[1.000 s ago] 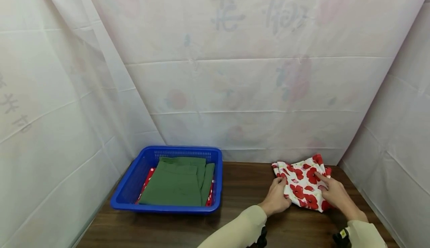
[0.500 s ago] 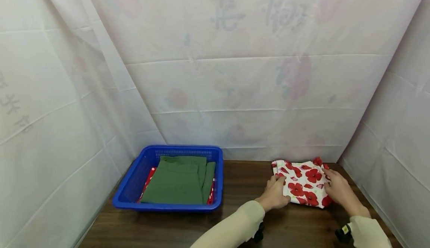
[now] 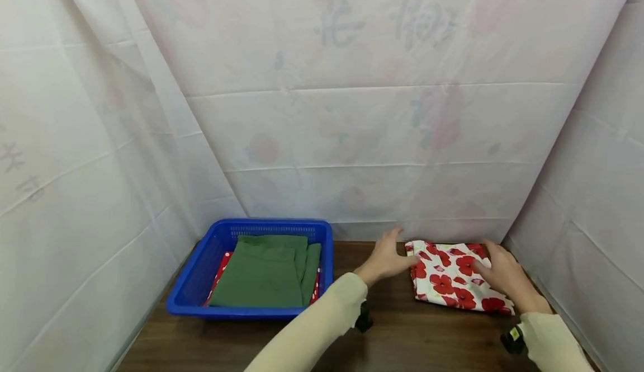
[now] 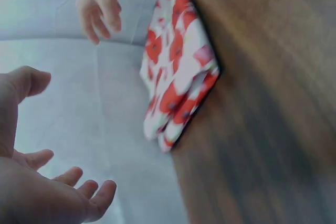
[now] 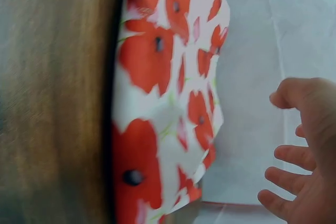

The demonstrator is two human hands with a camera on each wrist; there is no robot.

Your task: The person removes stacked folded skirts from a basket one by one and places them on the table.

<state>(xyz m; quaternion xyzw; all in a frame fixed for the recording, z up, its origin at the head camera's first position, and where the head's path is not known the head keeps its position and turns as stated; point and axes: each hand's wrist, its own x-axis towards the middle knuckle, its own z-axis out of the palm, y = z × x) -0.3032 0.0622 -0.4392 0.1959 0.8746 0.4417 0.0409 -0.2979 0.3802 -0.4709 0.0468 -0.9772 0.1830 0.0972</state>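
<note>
From my head, faint reversed characters (image 3: 347, 26) mark the hanging sheet (image 3: 312, 131); I can't read them. The folded floral cloth (image 3: 445, 277) lies on the table (image 3: 417, 338). Half a second ago both hands touched it; now my left hand (image 3: 386, 257) and right hand (image 3: 505, 276) have let go. My left wrist view shows loosely spread fingers (image 4: 68, 176), apart from the cloth. My right wrist view shows the other hand's fingers relaxed beside it.

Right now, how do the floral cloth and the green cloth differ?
The floral cloth is white with red flowers; the green cloth is plain. The floral cloth lies on the wooden table, while the green cloth lies inside the blue basket, over a red cloth with white dots. Both are folded.
</note>
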